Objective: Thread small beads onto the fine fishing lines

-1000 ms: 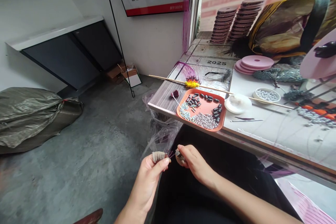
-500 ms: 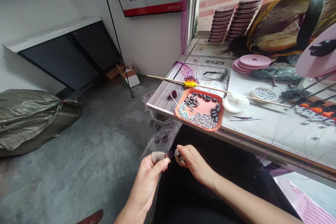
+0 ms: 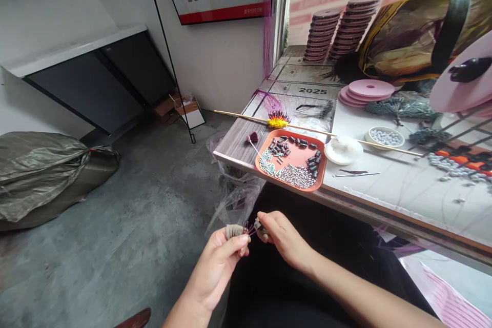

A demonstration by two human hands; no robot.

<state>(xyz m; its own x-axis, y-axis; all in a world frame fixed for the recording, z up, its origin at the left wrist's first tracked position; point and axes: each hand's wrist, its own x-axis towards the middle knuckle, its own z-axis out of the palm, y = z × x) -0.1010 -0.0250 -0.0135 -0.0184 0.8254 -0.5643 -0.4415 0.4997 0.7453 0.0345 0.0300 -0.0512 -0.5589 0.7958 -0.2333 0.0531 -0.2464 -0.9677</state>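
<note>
Low in the view, in front of my lap, my left hand (image 3: 221, 261) pinches a small grey ribbed roll (image 3: 234, 230) with purple bristles sticking out of its right end. My right hand (image 3: 282, 238) is closed on a small grey-and-dark piece (image 3: 258, 225) held right at those bristle tips. The two hands are almost touching. Above them, on the table's near edge, stands an orange tray (image 3: 292, 160) with several dark and silver small tubes.
The table (image 3: 403, 195) carries a long wooden stick (image 3: 346, 138) with a yellow-purple tuft (image 3: 277, 122), a white dish (image 3: 343, 149), a bowl of beads (image 3: 384, 137) and pink discs (image 3: 365, 90). A clear plastic bag (image 3: 234, 197) hangs below the edge. Left lies a grey sack (image 3: 46, 174) on concrete floor.
My left hand has shifted slightly right, bringing the roll closer to the right hand's piece. The view has drifted a little.
</note>
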